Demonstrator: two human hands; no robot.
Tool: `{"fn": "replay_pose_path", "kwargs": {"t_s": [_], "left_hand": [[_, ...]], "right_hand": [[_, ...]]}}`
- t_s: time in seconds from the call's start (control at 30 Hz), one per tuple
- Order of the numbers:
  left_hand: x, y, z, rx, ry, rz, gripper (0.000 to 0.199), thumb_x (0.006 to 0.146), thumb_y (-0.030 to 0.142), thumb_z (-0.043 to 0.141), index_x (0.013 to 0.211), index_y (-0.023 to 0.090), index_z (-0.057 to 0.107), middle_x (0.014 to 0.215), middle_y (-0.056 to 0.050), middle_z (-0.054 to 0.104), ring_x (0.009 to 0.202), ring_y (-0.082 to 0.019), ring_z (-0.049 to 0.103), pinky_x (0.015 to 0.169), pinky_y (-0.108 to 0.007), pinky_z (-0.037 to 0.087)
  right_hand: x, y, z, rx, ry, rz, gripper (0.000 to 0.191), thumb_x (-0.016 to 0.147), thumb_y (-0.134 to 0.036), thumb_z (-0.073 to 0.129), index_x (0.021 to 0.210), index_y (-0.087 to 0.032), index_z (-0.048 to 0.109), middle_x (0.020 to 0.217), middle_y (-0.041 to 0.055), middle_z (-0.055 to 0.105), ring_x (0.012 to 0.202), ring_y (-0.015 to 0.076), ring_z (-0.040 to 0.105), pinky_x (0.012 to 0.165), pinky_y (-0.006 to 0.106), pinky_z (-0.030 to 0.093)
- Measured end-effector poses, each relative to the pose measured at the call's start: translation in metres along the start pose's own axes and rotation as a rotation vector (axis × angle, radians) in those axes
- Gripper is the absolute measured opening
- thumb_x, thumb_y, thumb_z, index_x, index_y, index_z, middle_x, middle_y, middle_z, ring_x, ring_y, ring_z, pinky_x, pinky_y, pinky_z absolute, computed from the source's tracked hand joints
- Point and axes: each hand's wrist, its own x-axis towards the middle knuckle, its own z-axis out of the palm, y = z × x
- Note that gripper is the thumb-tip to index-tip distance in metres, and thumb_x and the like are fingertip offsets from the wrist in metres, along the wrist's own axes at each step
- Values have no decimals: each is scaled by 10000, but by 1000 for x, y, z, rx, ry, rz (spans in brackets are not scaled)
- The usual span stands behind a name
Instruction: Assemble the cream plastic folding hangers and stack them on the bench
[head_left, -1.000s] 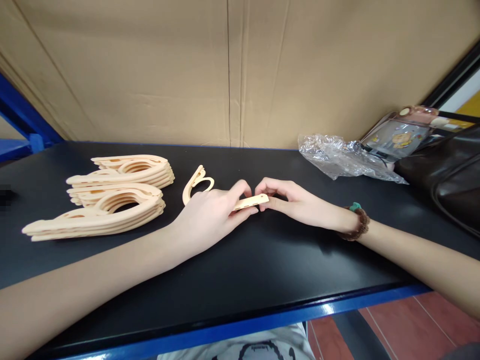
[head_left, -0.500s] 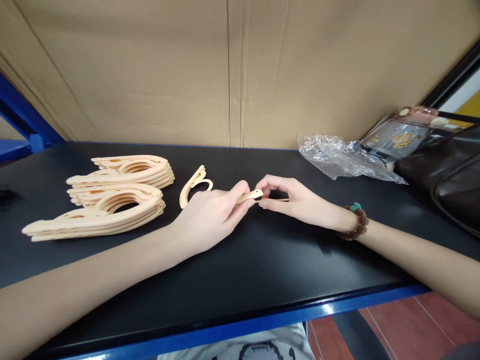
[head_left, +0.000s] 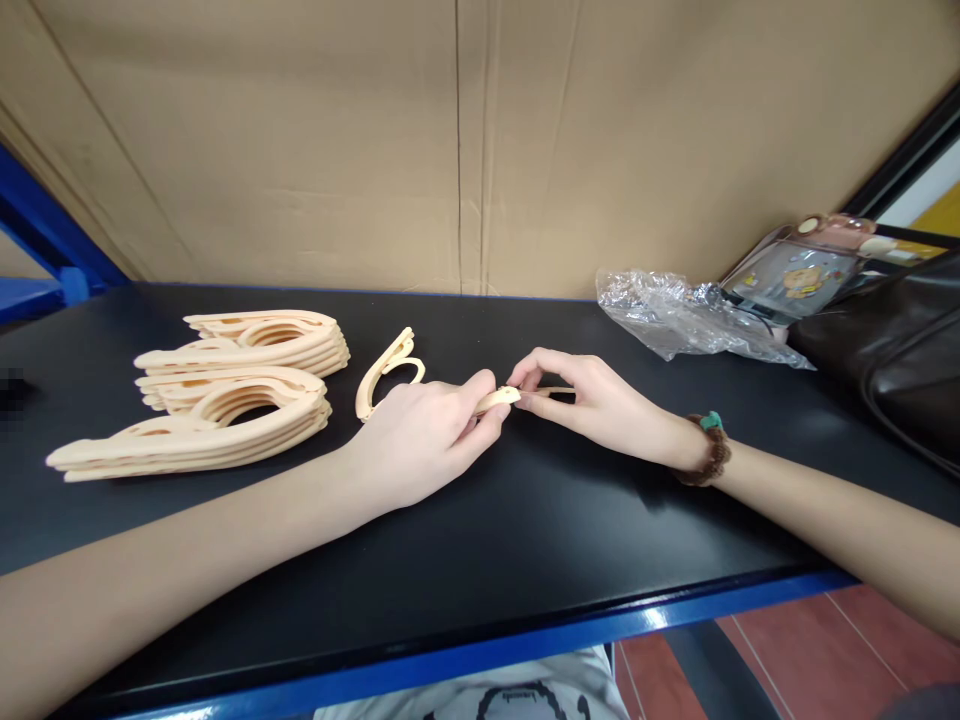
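Note:
My left hand (head_left: 424,435) is closed on a cream plastic folding hanger (head_left: 384,366), whose curved arm and ring-like loop show beyond the knuckles. Its other end pokes out between thumb and forefinger. Facing it, my right hand (head_left: 574,390) pinches a thin cream strip (head_left: 559,390) with thumb and fingertips. The fingertips touch or nearly touch the tip of the hanger; whether the strip is joined to it cannot be made out. To the left lie two stacks of matching cream hanger pieces, a rear stack (head_left: 300,350) and a front stack (head_left: 225,435).
The black tabletop (head_left: 480,540) has a blue front edge (head_left: 420,668). Cardboard (head_left: 300,150) stands behind it. At the right are a crumpled clear plastic bag (head_left: 690,315), a clear bottle (head_left: 806,265) and a dark leather bag (head_left: 892,340).
The hanger in my left hand has tilted a little, and its near tip has turned down and back. My right fingertips have shifted slightly left, closer to that tip. The stacks stay put.

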Motion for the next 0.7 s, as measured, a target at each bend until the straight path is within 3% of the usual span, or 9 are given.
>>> {"fn": "replay_pose_path", "kwargs": {"t_s": [0.27,0.5,0.7], "left_hand": [[1,-1,0,20,-6,-2,338,975,441,230,778,221,394,609,35,592,526,-159,567,525,-255,322],[1,-2,1,38,-7,-1,305,978,413,212,828,225,399,612,33,594,526,-162,579,517,-252,331],[1,-2,1,40,-15,7,307,980,420,214,857,228,420,653,25,629,554,-177,596,528,-260,347]], "right_hand": [[2,1,1,-149,-49,-176,57,906,-226,550,919,-197,597,858,0,651,819,138,568,812,289,405],[2,1,0,-207,-67,-186,115,906,-229,538,797,-196,522,782,3,600,778,150,533,770,295,402],[0,2,2,-156,-40,-146,60,908,-249,538,884,-199,561,867,17,617,813,147,573,776,287,443]]}}
